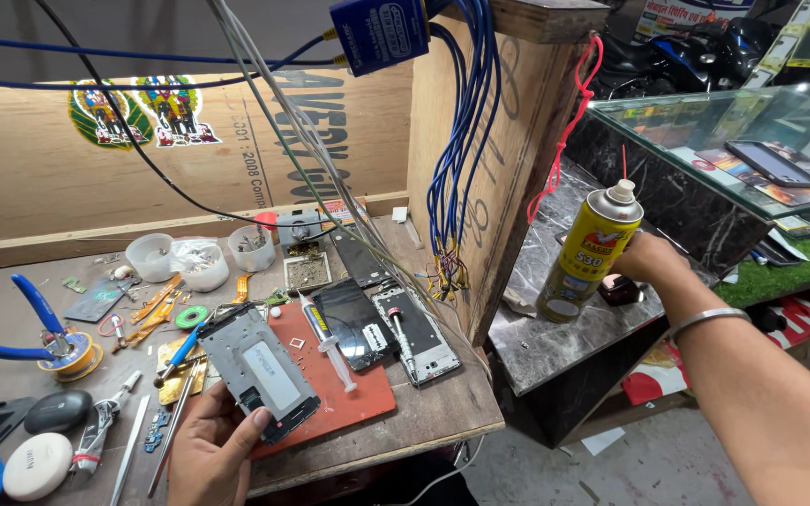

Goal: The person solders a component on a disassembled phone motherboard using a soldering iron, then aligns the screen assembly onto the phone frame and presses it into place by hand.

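Lower-centre, left hand fingers grip the grey metal phone frame, long axis running up-left, while right hand clasps the upright yellow spray can centre-right.

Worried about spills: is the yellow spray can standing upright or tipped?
Tipped: the spray can leans in the right hand, nozzle up and rightward, base at the dark counter.

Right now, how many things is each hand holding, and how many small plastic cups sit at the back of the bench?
Left hand, phone frame: 1
Right hand, yellow spray can: 1
White plastic cups: 3
Total: 5
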